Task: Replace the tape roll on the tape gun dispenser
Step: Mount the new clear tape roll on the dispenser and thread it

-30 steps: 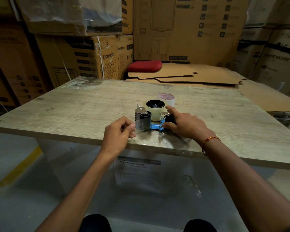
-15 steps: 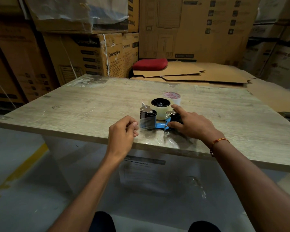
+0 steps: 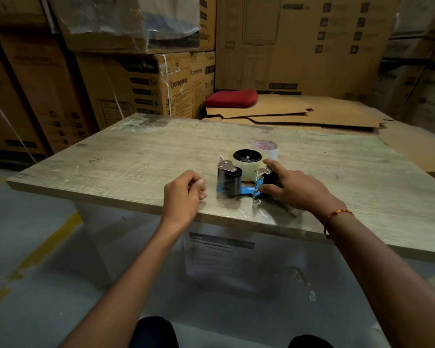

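The tape gun dispenser [image 3: 241,180] lies on its side near the tabletop [image 3: 136,159] front edge, a clear roll [image 3: 248,164] seated on its hub. The right hand [image 3: 294,189] pins its handle; the left hand [image 3: 185,192] is curled, its grip seemingly pinching the tape end, though I cannot tell. Pull level and taut past the roller. 1 spare roll [image 3: 265,148] sits behind.

On the table [image 3: 136,167] I count one tape gun dispenser [image 3: 244,177], two tape rolls, one [image 3: 249,169] mounted on it and one [image 3: 265,148] just behind, plus my two hands.
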Available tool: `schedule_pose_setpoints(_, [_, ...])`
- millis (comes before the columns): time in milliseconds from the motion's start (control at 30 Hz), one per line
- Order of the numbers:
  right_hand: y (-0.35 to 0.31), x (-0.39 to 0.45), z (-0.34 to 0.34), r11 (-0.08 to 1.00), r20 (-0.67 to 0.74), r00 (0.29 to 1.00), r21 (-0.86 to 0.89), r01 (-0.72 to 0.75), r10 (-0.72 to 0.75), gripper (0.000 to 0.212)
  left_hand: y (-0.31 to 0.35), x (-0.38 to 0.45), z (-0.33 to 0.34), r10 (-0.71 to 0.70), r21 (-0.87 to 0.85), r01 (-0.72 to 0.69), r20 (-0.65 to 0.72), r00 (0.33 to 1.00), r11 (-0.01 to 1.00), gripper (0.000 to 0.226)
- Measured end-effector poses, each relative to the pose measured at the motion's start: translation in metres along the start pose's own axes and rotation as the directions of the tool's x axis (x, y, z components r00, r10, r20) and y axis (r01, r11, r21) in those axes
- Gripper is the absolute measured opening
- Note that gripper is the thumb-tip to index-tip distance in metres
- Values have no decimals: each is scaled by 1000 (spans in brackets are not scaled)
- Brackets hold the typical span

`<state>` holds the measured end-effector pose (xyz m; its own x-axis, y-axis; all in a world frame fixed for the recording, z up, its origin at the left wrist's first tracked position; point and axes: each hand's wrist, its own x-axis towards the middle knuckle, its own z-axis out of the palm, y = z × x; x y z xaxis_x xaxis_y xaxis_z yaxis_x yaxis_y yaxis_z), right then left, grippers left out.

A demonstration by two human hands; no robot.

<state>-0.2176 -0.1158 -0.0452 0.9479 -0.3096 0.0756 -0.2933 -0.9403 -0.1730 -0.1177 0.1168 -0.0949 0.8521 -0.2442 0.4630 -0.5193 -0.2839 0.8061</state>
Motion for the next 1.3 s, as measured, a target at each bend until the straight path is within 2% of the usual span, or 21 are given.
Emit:
schedule_pose_setpoints(167, [4, 3, 1, 999, 11, 1000, 12, 29, -29, 71, -1, 21, 11, -41, 10, 41, 41, 998, 999, 15])
schedule_pose_setpoints(367, [7, 6, 3, 999, 9, 999, 6, 40, -40, 72, -7, 42, 14, -119, -105, 144, 220, 968, 984, 19])
schedule_pose_setpoints(467, [8, 7, 4, 999, 8, 999, 2, 40, -40, 73, -10, 44, 13, -97, -82, 126, 284, 954, 989, 20])
schedule_pose_setpoints(700, [9, 7, 3, 998, 5, 998, 26, 59, -59, 76, -11, 50, 15, -156, -48, 182, 335, 929, 982, 15])
schedule_pose_setpoints(833, [11, 6, 0, 988, 39, 996, 131, 78, -84, 88, -7, 53, 15, -192, -71, 231, 357, 914, 970, 20])
schedule_pose_setpoints(933, [14, 4, -4, 973, 4, 984, 151, 177, -179, 80, -2, 55, 17, -226, -137, 296, 377, 898, 945, 23])
schedule_pose_setpoints(1067, [9, 3, -9, 934, -59, 958, 213, 288, -282, 72, 2, 57, 18, -221, -184, 309, 386, 896, 933, 21])
schedule_pose_setpoints(1200, [3, 8, -10, 932, -91, 957, 218, 288, -275, 72, 1, 60, 15, -206, -252, 329, 414, 887, 910, 22])
schedule_pose_setpoints(1300, [1, 14, -9, 947, -95, 961, 167, 274, -261, 63, -1, 63, 13, -201, -269, 337, 430, 880, 902, 23])
